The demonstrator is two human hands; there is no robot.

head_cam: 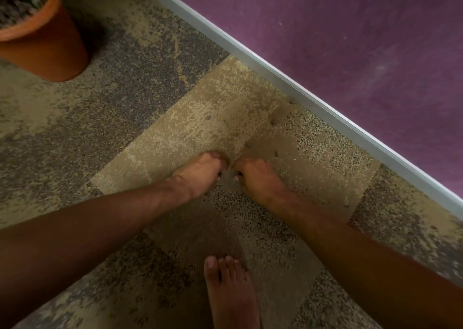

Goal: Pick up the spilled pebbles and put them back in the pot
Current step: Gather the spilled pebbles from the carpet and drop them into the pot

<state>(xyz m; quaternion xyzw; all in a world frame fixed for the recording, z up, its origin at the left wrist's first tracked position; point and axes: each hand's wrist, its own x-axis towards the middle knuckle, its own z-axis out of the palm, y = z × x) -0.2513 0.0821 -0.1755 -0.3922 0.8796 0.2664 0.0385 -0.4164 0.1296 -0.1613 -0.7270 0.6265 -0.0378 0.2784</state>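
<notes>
Both my hands are down on the speckled carpet, side by side in the middle of the head view. My left hand [200, 173] and my right hand [258, 178] have curled fingers, with fingertips almost touching at a small spot between them. What they hold is hidden under the fingers. Small dark pebbles lie loose on the tan carpet beyond the hands, one [208, 117] to the upper left and another [274, 122] nearer the wall. The terracotta pot [53, 45] with soil and a plant stands at the top left, far from both hands.
A grey baseboard [288, 78] runs diagonally along a purple wall [350, 40] on the right. My bare foot [230, 293] stands on the carpet just below the hands.
</notes>
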